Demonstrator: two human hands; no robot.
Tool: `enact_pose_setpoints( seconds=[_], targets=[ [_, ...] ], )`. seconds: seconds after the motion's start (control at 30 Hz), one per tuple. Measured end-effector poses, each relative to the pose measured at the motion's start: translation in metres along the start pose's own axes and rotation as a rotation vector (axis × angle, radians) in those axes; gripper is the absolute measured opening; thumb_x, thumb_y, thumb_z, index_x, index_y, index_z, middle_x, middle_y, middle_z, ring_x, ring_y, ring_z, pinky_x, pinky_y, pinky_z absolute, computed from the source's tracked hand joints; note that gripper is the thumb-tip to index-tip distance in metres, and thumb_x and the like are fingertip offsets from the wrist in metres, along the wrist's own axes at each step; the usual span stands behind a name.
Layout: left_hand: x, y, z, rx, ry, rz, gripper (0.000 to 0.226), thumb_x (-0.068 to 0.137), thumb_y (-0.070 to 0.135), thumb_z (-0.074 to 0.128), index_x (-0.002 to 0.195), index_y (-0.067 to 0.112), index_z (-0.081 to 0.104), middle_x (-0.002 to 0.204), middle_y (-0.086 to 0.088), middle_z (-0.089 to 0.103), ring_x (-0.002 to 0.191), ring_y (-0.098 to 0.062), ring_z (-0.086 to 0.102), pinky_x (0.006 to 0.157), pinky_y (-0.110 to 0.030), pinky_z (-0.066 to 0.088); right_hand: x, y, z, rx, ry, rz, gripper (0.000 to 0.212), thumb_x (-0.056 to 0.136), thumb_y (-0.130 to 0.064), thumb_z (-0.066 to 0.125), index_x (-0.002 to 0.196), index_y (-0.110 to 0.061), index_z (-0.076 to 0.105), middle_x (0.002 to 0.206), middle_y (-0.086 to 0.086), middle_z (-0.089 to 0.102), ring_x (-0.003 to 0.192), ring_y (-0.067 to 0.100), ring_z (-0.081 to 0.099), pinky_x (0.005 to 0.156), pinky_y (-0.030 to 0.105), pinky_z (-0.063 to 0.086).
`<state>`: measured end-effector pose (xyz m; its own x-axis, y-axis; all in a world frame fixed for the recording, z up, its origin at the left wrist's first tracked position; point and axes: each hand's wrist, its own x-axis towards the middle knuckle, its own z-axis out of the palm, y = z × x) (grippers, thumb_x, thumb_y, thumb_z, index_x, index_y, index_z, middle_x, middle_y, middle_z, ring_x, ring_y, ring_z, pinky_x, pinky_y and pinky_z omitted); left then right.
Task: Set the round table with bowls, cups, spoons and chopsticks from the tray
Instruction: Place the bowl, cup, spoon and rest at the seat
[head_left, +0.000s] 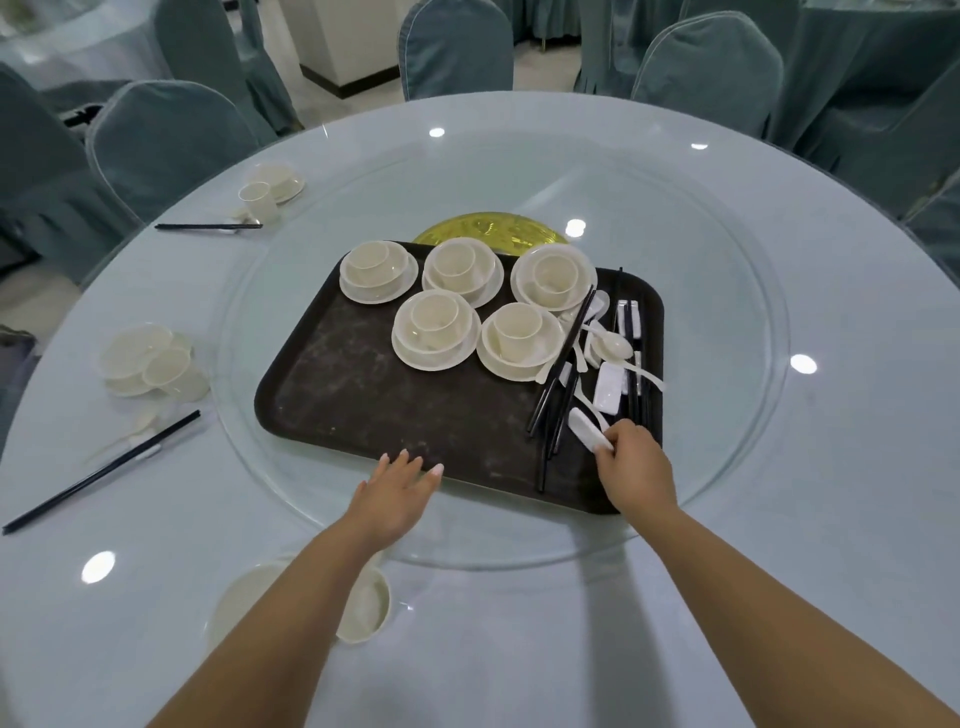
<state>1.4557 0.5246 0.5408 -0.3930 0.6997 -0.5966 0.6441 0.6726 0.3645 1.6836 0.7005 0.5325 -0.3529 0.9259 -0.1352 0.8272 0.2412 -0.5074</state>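
A dark tray (363, 405) lies on the glass turntable (701, 249) of the round table (519, 649). It carries several cream sets of plate, bowl and cup (435, 329) at the back. White spoons (613, 345) and black chopsticks (558, 374) lie heaped on its right side. My right hand (636, 462) pinches a white chopstick rest (587, 428) at the tray's near right corner. My left hand (397, 493) lies flat with straight fingers on the tray's near edge. A plate and bowl (363, 605) sit under my left forearm.
Two places are laid at the left: a bowl and cup (156, 366) with chopsticks (98, 473), and a further cup (258, 200) with chopsticks (208, 226). Teal-covered chairs (171, 140) ring the table. A gold disc (491, 228) shows behind the tray.
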Motion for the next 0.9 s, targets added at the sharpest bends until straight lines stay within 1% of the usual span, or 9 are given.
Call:
enact_pose_setpoints(
  seconds=[0.13, 0.2, 0.27, 0.37, 0.43, 0.5, 0.6, 0.7, 0.9],
  targets=[
    [-0.026, 0.017, -0.001, -0.42, 0.207, -0.037, 0.048, 0.102, 0.039, 0.038, 0.143, 0.015, 0.044, 0.151, -0.005, 0.039, 0.142, -0.021, 0.031, 0.117, -0.034, 0.021, -0.003, 0.003, -0.016, 0.165, 0.067, -0.002, 0.01, 0.098, -0.023, 0.051, 0.092, -0.015, 0.055, 0.086, 0.003, 0.06, 0.068, 0.013, 0.051, 0.054, 0.026, 0.034],
    [-0.044, 0.022, 0.002, -0.524, 0.339, -0.036, 0.041, 0.099, 0.038, 0.047, 0.133, 0.018, 0.056, 0.137, 0.0, 0.055, 0.126, -0.016, 0.049, 0.104, -0.028, 0.035, -0.011, -0.004, -0.022, 0.231, 0.089, -0.013, 0.013, 0.099, -0.025, 0.05, 0.097, -0.015, 0.059, 0.089, 0.0, 0.061, 0.073, 0.014, 0.053, 0.058, 0.026, 0.036],
    [-0.063, 0.027, 0.007, -0.638, 0.411, -0.001, 0.029, 0.097, 0.033, 0.053, 0.121, 0.022, 0.064, 0.121, 0.005, 0.064, 0.11, -0.01, 0.057, 0.091, -0.022, 0.039, -0.027, -0.017, -0.026, 0.308, 0.078, -0.042, 0.016, 0.099, -0.026, 0.049, 0.1, -0.016, 0.061, 0.089, -0.003, 0.061, 0.079, 0.015, 0.056, 0.064, 0.028, 0.039],
    [-0.089, 0.033, 0.017, -0.855, 0.431, 0.014, 0.014, 0.096, 0.028, 0.055, 0.106, 0.032, 0.063, 0.105, 0.008, 0.068, 0.093, -0.005, 0.064, 0.083, -0.023, 0.047, -0.067, -0.037, -0.022, 0.471, -0.034, -0.112, 0.016, 0.098, -0.027, 0.05, 0.094, -0.02, 0.064, 0.079, -0.007, 0.062, 0.074, 0.013, 0.058, 0.066, 0.03, 0.044],
    [-0.108, 0.032, 0.029, -0.914, 0.428, 0.001, 0.012, 0.097, 0.032, 0.053, 0.102, 0.036, 0.062, 0.096, 0.012, 0.069, 0.08, -0.001, 0.067, 0.071, -0.016, 0.05, -0.1, -0.048, -0.011, 0.516, -0.171, -0.173, 0.017, 0.098, -0.028, 0.05, 0.091, -0.022, 0.064, 0.078, -0.007, 0.063, 0.071, 0.009, 0.058, 0.067, 0.03, 0.047],
    [-0.125, 0.025, 0.044, -0.944, 0.432, -0.011, 0.013, 0.097, 0.032, 0.054, 0.101, 0.033, 0.066, 0.089, 0.013, 0.07, 0.075, -0.002, 0.068, 0.061, -0.013, 0.051, -0.131, -0.056, 0.004, 0.502, -0.318, -0.231, 0.019, 0.099, -0.03, 0.048, 0.092, -0.023, 0.064, 0.081, -0.007, 0.065, 0.073, 0.009, 0.059, 0.07, 0.034, 0.051],
    [-0.147, 0.007, 0.065, -1.014, 0.417, -0.034, 0.013, 0.096, 0.022, 0.057, 0.095, 0.023, 0.07, 0.083, 0.011, 0.071, 0.076, -0.004, 0.068, 0.061, -0.017, 0.054, -0.168, -0.064, 0.028, 0.494, -0.478, -0.287, 0.02, 0.1, -0.03, 0.048, 0.093, -0.023, 0.066, 0.084, -0.007, 0.066, 0.071, 0.009, 0.06, 0.071, 0.035, 0.053],
    [-0.164, -0.016, 0.081, -1.06, 0.428, -0.106, 0.011, 0.094, 0.019, 0.061, 0.091, 0.019, 0.071, 0.079, 0.004, 0.072, 0.072, -0.007, 0.069, 0.058, -0.019, 0.053, -0.195, -0.068, 0.048, 0.547, -0.543, -0.227, 0.018, 0.099, -0.028, 0.05, 0.092, -0.022, 0.066, 0.081, -0.001, 0.067, 0.065, 0.015, 0.062, 0.067, 0.035, 0.054],
    [-0.179, -0.053, 0.103, -1.222, 0.43, -0.303, 0.003, 0.089, 0.015, 0.067, 0.091, 0.012, 0.068, 0.079, -0.004, 0.073, 0.063, -0.016, 0.069, 0.056, -0.02, 0.052, -0.225, -0.079, 0.077, 0.717, -0.659, 0.056, 0.013, 0.096, -0.02, 0.057, 0.094, -0.012, 0.066, 0.073, 0.007, 0.065, 0.056, 0.014, 0.061, 0.055, 0.027, 0.051]
  ],
)
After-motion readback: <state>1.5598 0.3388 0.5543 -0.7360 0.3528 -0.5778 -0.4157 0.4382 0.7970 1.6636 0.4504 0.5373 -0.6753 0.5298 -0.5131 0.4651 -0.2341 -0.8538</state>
